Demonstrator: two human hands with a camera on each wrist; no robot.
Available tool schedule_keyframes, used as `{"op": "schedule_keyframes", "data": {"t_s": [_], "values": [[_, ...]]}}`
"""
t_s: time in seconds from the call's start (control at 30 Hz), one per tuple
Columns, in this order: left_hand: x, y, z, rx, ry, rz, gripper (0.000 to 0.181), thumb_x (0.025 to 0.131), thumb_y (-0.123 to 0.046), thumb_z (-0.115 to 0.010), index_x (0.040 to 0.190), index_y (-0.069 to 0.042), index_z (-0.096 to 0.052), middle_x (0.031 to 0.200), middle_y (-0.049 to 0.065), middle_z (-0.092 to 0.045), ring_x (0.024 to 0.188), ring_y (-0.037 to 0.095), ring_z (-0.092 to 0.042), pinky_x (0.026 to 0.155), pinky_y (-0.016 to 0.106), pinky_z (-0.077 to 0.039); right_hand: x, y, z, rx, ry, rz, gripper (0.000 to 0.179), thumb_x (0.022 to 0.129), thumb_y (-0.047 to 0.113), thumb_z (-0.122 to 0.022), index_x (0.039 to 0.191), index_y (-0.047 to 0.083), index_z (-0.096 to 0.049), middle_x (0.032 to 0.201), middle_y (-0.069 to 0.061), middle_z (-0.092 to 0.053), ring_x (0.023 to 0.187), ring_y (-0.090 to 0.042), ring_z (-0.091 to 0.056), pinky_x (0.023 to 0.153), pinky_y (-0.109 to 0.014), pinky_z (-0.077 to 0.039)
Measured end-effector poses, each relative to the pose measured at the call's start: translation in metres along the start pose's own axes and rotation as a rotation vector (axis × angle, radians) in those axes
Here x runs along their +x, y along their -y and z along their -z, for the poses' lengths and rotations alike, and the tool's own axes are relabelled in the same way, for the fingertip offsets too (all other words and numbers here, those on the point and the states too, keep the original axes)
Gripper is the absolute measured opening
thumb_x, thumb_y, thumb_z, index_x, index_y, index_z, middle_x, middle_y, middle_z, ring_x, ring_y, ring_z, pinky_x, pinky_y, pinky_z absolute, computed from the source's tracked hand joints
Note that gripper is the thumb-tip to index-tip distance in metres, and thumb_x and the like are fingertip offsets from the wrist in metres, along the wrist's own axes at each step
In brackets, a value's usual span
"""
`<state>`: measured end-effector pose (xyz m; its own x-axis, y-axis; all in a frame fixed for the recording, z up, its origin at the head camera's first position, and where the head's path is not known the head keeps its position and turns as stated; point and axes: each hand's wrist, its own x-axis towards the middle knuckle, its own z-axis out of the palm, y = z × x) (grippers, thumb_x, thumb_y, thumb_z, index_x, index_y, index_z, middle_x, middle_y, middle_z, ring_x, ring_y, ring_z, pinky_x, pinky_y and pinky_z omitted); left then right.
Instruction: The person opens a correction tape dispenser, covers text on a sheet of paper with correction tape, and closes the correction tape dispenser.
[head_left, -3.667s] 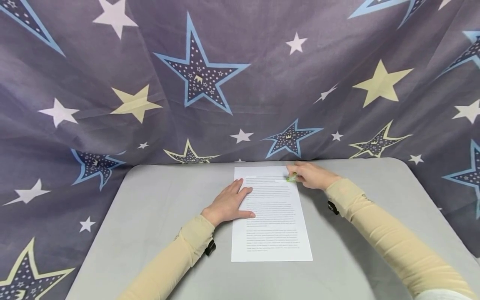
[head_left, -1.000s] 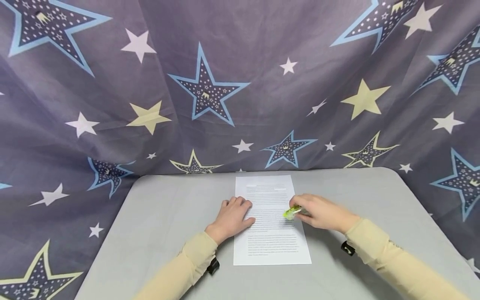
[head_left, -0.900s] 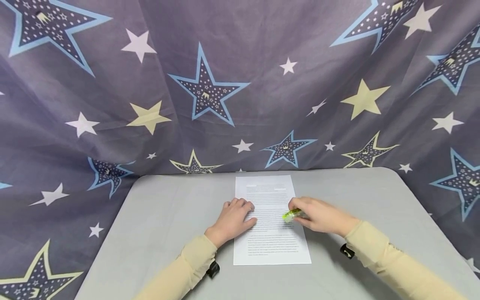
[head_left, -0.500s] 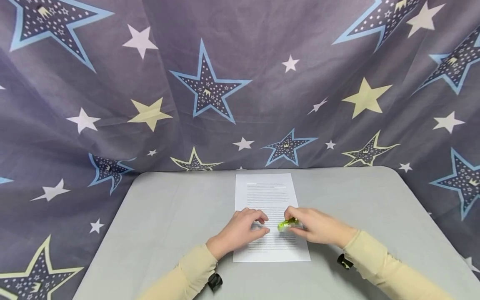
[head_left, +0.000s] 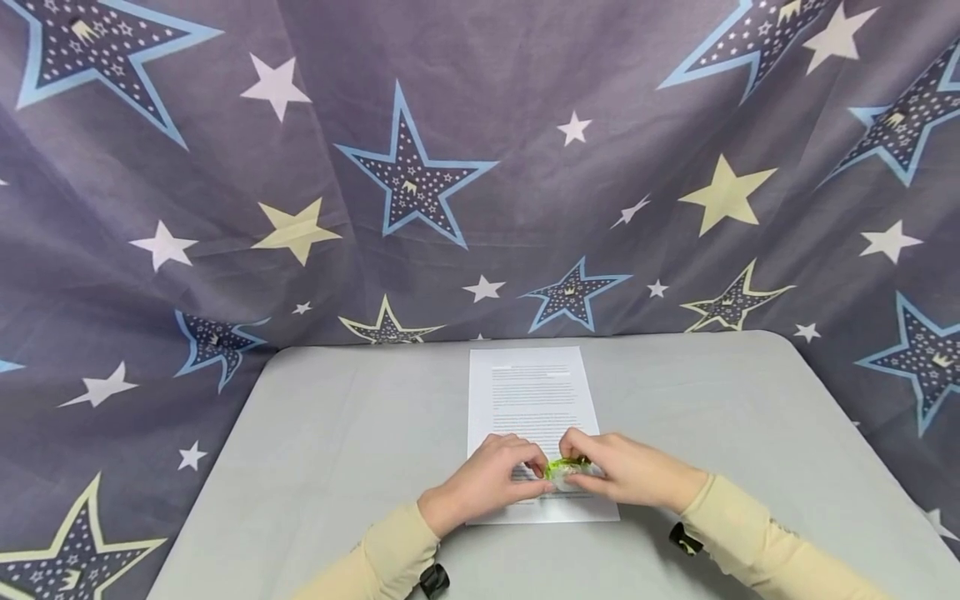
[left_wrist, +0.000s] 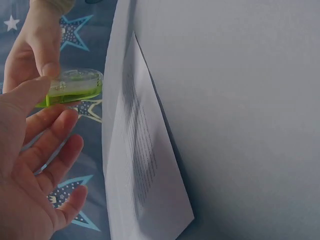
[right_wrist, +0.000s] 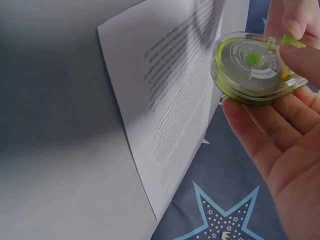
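My right hand (head_left: 633,471) holds a clear and green correction tape dispenser (head_left: 558,473) between thumb and fingers, just above the lower part of a printed sheet (head_left: 525,400). Its round reel shows through the clear case (left_wrist: 82,82) in the left wrist view. From the other side, my left hand (head_left: 491,477) pinches the dispenser's green end with thumb and forefinger; its other fingers are spread loosely. In the right wrist view the right thumb lies over the dispenser (right_wrist: 250,67) and the fingers are under it. White strips cover bits of text near the sheet's top.
The sheet lies on a grey table (head_left: 360,417), its top edge near the table's far edge. Behind the table hangs a dark cloth (head_left: 525,208) patterned with stars. Each wrist carries a small black device on a strap (head_left: 433,579).
The right hand has brought the dispenser from the sheet's top right down toward its lower part. The left hand has left the sheet's left side and taken hold of the dispenser's end.
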<state>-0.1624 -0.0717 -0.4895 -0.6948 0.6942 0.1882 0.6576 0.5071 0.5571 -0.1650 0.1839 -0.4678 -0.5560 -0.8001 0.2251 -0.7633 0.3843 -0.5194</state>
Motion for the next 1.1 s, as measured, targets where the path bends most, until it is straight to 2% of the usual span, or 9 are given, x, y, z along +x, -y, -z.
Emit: {"op": "schedule_keyframes", "data": {"t_s": [0.17, 0.5, 0.63, 0.8, 0.93, 1.1], "values": [[0.000, -0.002, 0.000, -0.004, -0.016, -0.006, 0.013, 0.093, -0.031, -0.080, 0.095, -0.020, -0.074, 0.092, -0.012, -0.073, 0.088, 0.004, -0.067, 0.086, 0.027, -0.045, 0.000, 0.002, -0.001, 0.005, -0.009, 0.017, 0.021, 0.100, 0.017, -0.071, 0.110, 0.017, -0.052, 0.090, 0.012, -0.066, 0.072, 0.004, -0.053, 0.065, -0.020, -0.053], [-0.004, -0.003, -0.002, 0.055, -0.066, -0.040, 0.012, 0.092, -0.029, -0.082, 0.089, -0.021, -0.074, 0.086, -0.014, -0.073, 0.081, 0.004, -0.068, 0.084, 0.027, -0.046, -0.003, 0.004, -0.003, -0.020, -0.030, 0.045, 0.021, 0.101, 0.016, -0.070, 0.112, 0.017, -0.053, 0.088, 0.012, -0.065, 0.069, 0.006, -0.048, 0.061, -0.014, -0.046], [-0.006, -0.003, -0.001, 0.071, -0.099, -0.067, 0.009, 0.091, -0.027, -0.083, 0.089, -0.021, -0.076, 0.083, -0.014, -0.072, 0.077, 0.004, -0.065, 0.078, 0.022, -0.043, -0.005, 0.004, -0.004, -0.022, -0.035, 0.038, 0.020, 0.101, 0.016, -0.070, 0.111, 0.016, -0.053, 0.087, 0.013, -0.063, 0.069, 0.006, -0.049, 0.061, -0.014, -0.046], [-0.008, -0.001, -0.001, 0.043, -0.121, -0.085, 0.007, 0.090, -0.024, -0.083, 0.091, -0.020, -0.078, 0.081, -0.014, -0.070, 0.071, 0.004, -0.060, 0.071, 0.017, -0.039, -0.009, 0.004, -0.005, -0.039, -0.043, 0.020, 0.020, 0.101, 0.017, -0.070, 0.110, 0.016, -0.052, 0.083, 0.015, -0.058, 0.068, 0.006, -0.047, 0.060, -0.014, -0.044], [-0.009, 0.000, 0.000, 0.039, -0.143, -0.079, 0.006, 0.091, -0.023, -0.082, 0.091, -0.019, -0.078, 0.081, -0.014, -0.070, 0.072, -0.001, -0.057, 0.074, 0.020, -0.044, -0.011, 0.002, -0.006, -0.051, -0.044, 0.009, 0.020, 0.101, 0.017, -0.069, 0.113, 0.017, -0.052, 0.083, 0.016, -0.056, 0.067, 0.005, -0.046, 0.061, -0.015, -0.044], [-0.010, 0.000, 0.001, 0.039, -0.175, -0.073, 0.006, 0.090, -0.022, -0.083, 0.090, -0.020, -0.078, 0.080, -0.015, -0.069, 0.072, -0.004, -0.054, 0.077, 0.021, -0.046, -0.012, -0.001, -0.007, -0.067, -0.047, 0.022, 0.020, 0.103, 0.016, -0.067, 0.117, 0.016, -0.053, 0.089, 0.014, -0.060, 0.072, 0.005, -0.051, 0.065, -0.016, -0.048]]}}
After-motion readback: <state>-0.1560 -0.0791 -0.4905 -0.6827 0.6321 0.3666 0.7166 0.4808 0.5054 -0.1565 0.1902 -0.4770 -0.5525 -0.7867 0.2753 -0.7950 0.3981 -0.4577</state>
